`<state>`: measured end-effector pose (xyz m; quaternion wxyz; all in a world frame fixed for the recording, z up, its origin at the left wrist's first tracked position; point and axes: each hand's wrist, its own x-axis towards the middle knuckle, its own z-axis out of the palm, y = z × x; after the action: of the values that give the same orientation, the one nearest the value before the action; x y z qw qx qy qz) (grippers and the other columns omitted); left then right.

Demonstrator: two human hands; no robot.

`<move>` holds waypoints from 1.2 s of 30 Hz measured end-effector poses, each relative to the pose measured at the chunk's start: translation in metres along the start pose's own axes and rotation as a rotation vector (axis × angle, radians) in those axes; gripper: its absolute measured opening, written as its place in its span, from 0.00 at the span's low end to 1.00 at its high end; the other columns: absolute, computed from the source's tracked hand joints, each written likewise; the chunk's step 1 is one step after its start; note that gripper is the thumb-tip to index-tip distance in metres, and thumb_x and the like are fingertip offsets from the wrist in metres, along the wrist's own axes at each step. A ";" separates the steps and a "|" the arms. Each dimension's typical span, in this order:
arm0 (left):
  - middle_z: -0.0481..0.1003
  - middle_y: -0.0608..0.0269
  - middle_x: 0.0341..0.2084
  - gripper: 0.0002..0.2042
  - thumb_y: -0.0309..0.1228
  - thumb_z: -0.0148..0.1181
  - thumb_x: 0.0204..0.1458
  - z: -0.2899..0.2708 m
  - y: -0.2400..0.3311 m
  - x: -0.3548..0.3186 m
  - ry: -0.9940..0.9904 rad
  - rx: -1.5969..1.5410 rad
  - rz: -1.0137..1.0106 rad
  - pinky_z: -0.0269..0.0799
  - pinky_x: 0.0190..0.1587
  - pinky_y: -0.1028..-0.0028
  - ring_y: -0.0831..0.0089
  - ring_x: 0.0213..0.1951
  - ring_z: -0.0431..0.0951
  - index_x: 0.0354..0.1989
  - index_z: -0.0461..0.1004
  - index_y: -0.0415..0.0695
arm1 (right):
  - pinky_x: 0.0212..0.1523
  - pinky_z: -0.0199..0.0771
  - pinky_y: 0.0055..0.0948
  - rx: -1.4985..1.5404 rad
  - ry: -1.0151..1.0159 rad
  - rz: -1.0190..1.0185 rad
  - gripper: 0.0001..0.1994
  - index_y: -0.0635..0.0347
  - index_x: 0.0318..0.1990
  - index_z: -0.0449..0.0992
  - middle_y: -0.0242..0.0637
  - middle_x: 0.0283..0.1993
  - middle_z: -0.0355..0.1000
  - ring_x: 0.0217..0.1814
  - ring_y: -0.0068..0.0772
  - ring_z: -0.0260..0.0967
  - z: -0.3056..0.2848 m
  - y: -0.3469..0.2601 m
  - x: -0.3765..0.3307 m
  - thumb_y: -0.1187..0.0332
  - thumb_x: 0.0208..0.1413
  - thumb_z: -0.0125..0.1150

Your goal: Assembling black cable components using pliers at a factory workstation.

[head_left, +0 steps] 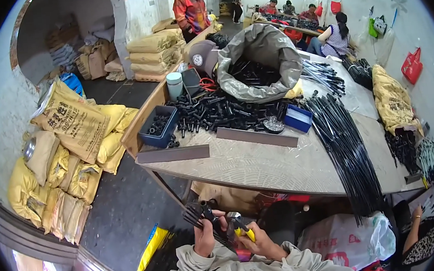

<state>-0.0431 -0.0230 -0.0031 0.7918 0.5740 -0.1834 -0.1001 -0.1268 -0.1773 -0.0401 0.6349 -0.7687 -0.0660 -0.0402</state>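
Observation:
Low in front of me, off the table's near edge, my left hand (pixel 204 238) is closed around several thin black rods (pixel 193 217) with black fittings at their upper ends. Close beside it, my right hand (pixel 263 244) grips pliers with yellow-and-black handles (pixel 243 231). Their metal head is up against the black pieces between my hands; what exactly the jaws touch is too small to tell. On the table ahead lies a heap of short black plastic fittings (pixel 209 110). A large bundle of long black rods (pixel 342 145) hangs over the table's near edge to the right.
The worktable (pixel 261 165) carries a dark blue bin (pixel 158 127), a small blue box (pixel 298 118), two flat brown strips (pixel 256 137) and an open grey sack (pixel 275 89) of black parts. Stacked sacks (pixel 71 122) stand left. A white plastic bag (pixel 350 240) sits at my right. Other people work nearby.

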 end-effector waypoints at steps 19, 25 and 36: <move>0.66 0.58 0.20 0.25 0.49 0.30 0.59 0.008 -0.006 0.016 0.073 -0.055 0.057 0.63 0.31 0.75 0.72 0.24 0.65 0.43 0.62 0.36 | 0.30 0.64 0.25 0.222 0.467 0.142 0.06 0.60 0.29 0.74 0.34 0.30 0.62 0.31 0.28 0.64 -0.043 -0.018 0.029 0.74 0.42 0.65; 0.66 0.59 0.20 0.27 0.53 0.35 0.57 0.001 -0.014 0.012 0.079 -0.030 0.031 0.62 0.29 0.75 0.72 0.23 0.64 0.41 0.63 0.36 | 0.30 0.67 0.37 -0.991 0.617 -0.066 0.10 0.64 0.31 0.68 0.42 0.28 0.67 0.32 0.45 0.69 -0.167 -0.036 0.133 0.64 0.51 0.55; 0.68 0.59 0.21 0.26 0.50 0.32 0.58 -0.004 -0.015 0.007 0.077 -0.081 0.014 0.63 0.31 0.76 0.73 0.24 0.67 0.41 0.65 0.35 | 0.38 0.68 0.38 -1.289 0.551 0.060 0.09 0.61 0.26 0.74 0.38 0.37 0.63 0.43 0.39 0.65 -0.234 0.012 0.246 0.65 0.42 0.63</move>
<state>-0.0340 -0.0267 -0.0167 0.8216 0.5435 -0.1524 -0.0800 0.1237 -0.3968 0.0283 0.0472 -0.9553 0.1554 -0.2472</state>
